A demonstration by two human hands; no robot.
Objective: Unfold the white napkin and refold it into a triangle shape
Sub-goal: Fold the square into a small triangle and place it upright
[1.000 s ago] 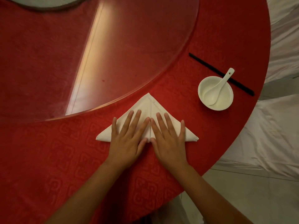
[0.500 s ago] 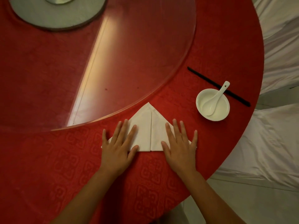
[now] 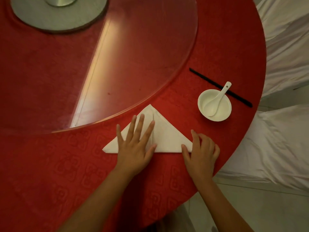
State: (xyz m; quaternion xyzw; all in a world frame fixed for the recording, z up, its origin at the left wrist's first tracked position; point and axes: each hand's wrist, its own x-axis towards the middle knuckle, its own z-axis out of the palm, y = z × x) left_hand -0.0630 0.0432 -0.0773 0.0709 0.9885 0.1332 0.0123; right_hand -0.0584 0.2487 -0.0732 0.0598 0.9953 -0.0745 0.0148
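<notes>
Red tablecloth [image 3: 50, 164] spreads under a glass turntable [image 3: 133, 56]. White napkin [image 3: 167, 138] (a flat triangle) lies at the turntable's near rim — left hand [image 3: 135, 148] spread flat on its left half, right hand [image 3: 202, 151] curled, fingertips pinching its right corner. Bowl [image 3: 224, 113] with spoon [image 3: 215, 102] sits beyond the right hand.

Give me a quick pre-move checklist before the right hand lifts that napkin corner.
1. White cloth napkin forms a triangle, centre seam visible: ok.
2. Left hand flat on the napkin's left half, pinning it: ok.
3. Right hand at the right corner, fingers curled; actual pinch on cloth: cannot tell.
4. Apex touching or under the clear glass turntable rim: cannot tell.
5. White ceramic bowl with white spoon apart from the napkin: ok.
6. Black chopsticks apart from both hands: ok.
</notes>
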